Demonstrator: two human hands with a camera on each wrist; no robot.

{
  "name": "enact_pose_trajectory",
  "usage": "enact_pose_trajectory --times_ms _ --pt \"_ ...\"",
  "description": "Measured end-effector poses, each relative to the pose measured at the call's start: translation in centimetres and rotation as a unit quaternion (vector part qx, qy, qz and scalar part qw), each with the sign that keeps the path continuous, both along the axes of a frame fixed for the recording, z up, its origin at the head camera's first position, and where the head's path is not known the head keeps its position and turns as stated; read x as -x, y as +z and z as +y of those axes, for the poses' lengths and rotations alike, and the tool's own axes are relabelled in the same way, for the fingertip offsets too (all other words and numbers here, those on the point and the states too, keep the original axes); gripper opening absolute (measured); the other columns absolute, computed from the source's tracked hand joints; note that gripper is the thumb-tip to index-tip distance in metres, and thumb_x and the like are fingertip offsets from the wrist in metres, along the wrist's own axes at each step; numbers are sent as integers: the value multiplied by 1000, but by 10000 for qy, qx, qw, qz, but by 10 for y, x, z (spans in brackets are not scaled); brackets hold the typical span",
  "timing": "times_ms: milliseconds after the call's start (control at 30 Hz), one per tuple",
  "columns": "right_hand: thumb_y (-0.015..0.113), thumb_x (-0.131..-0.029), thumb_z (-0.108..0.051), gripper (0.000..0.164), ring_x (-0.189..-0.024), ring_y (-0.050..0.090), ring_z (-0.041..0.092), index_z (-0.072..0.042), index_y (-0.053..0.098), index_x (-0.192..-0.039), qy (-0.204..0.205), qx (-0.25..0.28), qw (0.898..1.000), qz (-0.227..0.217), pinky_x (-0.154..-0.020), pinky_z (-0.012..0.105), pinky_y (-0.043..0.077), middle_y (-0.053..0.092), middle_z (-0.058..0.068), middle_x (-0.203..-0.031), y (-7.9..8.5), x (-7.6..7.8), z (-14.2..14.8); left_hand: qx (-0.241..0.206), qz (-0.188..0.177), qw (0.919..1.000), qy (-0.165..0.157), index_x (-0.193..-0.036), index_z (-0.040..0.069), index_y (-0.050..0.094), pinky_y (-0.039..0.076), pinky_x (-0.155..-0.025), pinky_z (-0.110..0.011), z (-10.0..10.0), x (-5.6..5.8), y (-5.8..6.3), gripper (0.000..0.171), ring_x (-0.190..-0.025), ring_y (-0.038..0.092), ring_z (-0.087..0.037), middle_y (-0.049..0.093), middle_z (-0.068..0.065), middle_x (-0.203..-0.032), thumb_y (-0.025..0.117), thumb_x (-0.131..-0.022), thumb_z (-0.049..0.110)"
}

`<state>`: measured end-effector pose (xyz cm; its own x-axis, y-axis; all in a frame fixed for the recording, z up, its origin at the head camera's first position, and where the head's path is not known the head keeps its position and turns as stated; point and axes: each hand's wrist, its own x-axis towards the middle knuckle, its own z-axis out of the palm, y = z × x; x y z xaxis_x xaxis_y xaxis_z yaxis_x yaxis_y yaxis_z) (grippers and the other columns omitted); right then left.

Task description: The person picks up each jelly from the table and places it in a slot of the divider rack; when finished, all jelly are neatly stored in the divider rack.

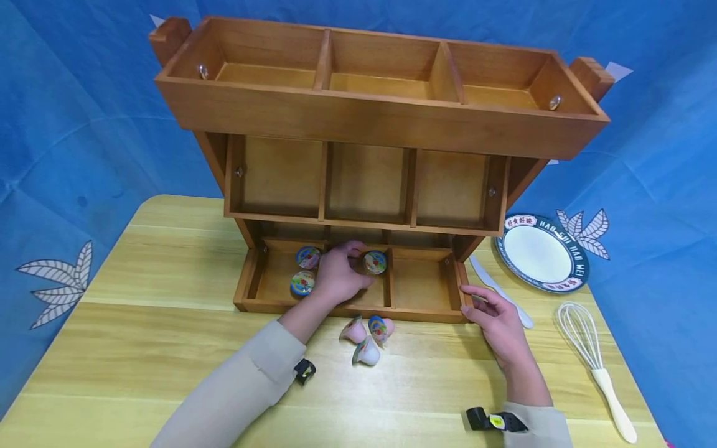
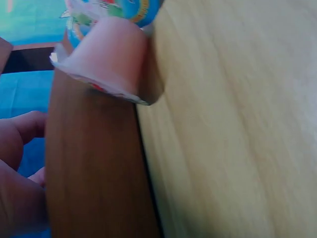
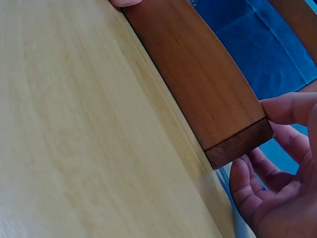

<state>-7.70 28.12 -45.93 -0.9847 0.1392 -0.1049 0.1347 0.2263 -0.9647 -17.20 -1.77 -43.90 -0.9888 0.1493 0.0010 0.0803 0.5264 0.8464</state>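
Note:
The left hand reaches into the bottom tier of a wooden three-tier rack. Thumb and fingers hold a jelly cup, lid up, in the middle compartment; the left wrist view shows only curled fingertips behind the front board, not this cup. Two more jelly cups, one at the back and one nearer, stand lid up in the left compartment. At the rack's lower right front corner, the right hand grips the wood, its fingers bent around the board end in the right wrist view.
Three jelly cups lie on their sides before the rack on the wooden table. To the right are a plate with a dark patterned rim, a pale knife and a whisk. The upper tiers overhang the bottom one.

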Motion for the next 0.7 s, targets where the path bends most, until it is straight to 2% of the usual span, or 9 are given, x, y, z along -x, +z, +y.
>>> enact_pose_trajectory --times_ms 100,367,700 --pt "68 -93 -2 41 -105 55 18 5 59 -132 26 -6 10000 43 -80 20 50 53 5 -132 -1 0 0 -167 52 9998 64 -128 7 62 52 -87 -39 -4 -5 5 69 -106 62 -29 66 -11 -119 90 -66 6" --pt "68 -93 -2 41 -105 52 20 5 59 -132 39 39 10000 57 -80 19 49 52 3 -131 0 -1 0 -1086 70 9941 19 -130 -2 59 53 -92 -38 -17 -26 15 65 -110 61 -38 62 -20 -122 87 -71 -2" --pt "68 -94 -4 40 -111 51 21 4 59 -132 135 0 9999 68 -84 19 49 50 6 -135 -1 -1 2 -1597 401 9864 23 -117 -2 62 53 -91 -35 -33 -56 19 49 -110 60 -37 62 -13 -114 82 -73 -7"
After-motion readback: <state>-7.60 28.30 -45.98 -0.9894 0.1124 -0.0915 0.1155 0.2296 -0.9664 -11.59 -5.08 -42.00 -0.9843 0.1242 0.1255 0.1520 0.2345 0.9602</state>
